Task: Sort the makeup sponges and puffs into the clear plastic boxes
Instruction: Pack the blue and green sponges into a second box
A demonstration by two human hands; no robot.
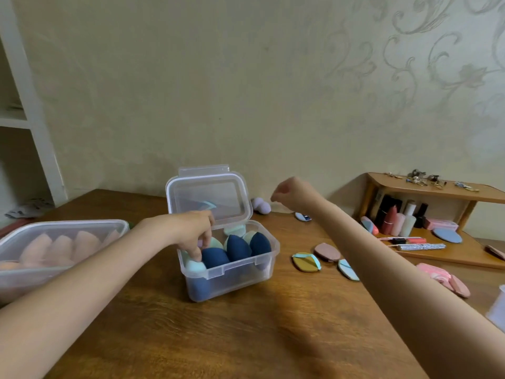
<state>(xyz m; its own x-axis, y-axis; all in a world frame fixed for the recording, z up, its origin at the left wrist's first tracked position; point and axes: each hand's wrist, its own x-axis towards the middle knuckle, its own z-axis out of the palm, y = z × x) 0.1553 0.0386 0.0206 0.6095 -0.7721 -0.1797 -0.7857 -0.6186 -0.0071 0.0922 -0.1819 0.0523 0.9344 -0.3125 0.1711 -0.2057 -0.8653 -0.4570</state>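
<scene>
A small clear box point(232, 270) stands mid-table with its lid point(207, 198) hinged open. It holds dark blue sponges point(237, 247) and pale blue and green ones point(195, 266). My left hand point(191, 231) reaches into it from the left, fingertips curled down and pinching a pale sponge that is mostly hidden. My right hand point(293, 194) hovers above the table behind the box with fingers curled; nothing shows in it. A lilac sponge point(261, 205) lies by the wall just left of that hand. Flat puffs lie to the right: yellow-blue point(306, 261), dusty pink point(327, 252), blue-peach point(348, 269).
A larger clear box point(62, 223) with peach sponges point(54, 247) sits at the left. A wooden cosmetics shelf point(437, 191) with bottles and a blue round puff point(447, 235) stands at the right. Pink puffs point(459, 287) and a white container point(497, 307) lie near the right edge.
</scene>
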